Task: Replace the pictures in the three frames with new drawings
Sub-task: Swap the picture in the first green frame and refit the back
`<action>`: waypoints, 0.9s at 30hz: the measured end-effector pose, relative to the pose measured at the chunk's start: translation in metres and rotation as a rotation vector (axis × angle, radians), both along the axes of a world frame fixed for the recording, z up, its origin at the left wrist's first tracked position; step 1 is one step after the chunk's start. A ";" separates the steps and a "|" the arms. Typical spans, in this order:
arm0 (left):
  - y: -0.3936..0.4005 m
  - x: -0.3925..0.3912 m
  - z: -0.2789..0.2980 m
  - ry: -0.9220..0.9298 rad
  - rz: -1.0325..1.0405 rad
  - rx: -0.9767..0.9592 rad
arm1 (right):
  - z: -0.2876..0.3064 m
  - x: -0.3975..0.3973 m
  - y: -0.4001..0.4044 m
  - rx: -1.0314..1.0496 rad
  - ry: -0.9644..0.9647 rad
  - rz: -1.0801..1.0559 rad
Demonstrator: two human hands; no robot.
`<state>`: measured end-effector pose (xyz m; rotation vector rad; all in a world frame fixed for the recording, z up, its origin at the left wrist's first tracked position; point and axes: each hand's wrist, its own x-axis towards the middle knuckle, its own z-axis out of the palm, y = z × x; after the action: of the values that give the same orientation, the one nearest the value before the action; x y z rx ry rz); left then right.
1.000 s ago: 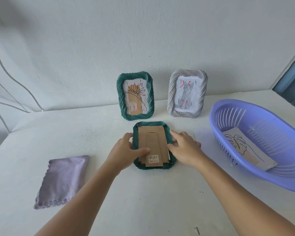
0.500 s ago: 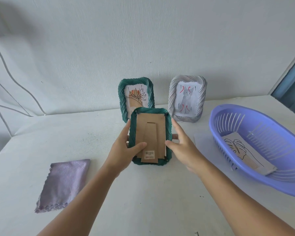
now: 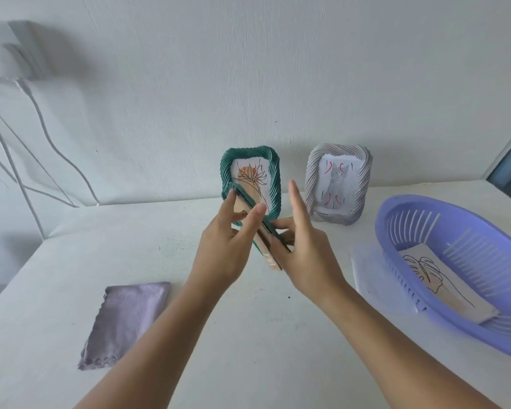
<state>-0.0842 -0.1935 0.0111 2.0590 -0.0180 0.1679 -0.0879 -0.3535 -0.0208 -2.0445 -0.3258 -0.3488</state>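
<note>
Lifted edge-on now — green frame (image 3: 255, 228) between both hands.

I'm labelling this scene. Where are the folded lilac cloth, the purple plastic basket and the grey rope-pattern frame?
Folded lilac cloth (image 3: 124, 321), head view, its middle.
Purple plastic basket (image 3: 396, 206), head view, far rim.
Grey rope-pattern frame (image 3: 311, 184), head view, left border.

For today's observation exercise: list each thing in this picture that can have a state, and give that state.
Held green frame: lifted, edge-on, between both hands.
Left hand: grips the held frame.
Right hand: holds the frame, forefinger straight up.
Standing green frame: upright, flower drawing inside.
Grey frame: upright, cat drawing inside.
Basket: holds a leaf drawing.
Cloth: folded, flat.
</note>
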 end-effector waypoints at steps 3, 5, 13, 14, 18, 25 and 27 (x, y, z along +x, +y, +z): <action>0.004 0.002 0.002 0.003 0.064 -0.047 | 0.003 -0.002 0.011 -0.123 -0.079 0.052; 0.010 0.005 -0.001 -0.003 0.102 -0.106 | 0.003 -0.004 0.014 -0.161 -0.056 0.144; 0.041 0.007 -0.011 0.099 0.056 -0.495 | -0.007 0.018 0.007 -0.088 0.080 0.021; 0.043 0.007 -0.014 0.115 0.037 -0.536 | -0.005 0.022 0.006 0.025 0.223 0.060; 0.050 0.008 -0.024 0.171 -0.017 -0.602 | -0.013 0.030 0.004 0.336 0.479 0.242; 0.071 0.007 -0.039 0.302 -0.198 -0.363 | -0.034 0.028 0.010 0.468 0.399 0.179; 0.073 0.008 -0.044 0.307 -0.187 -0.352 | -0.040 0.028 0.011 0.456 0.424 0.181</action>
<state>-0.0760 -0.1205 -0.0327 1.7011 0.0075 -0.2462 -0.0598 -0.3425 -0.0603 -1.5736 -0.1487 0.1192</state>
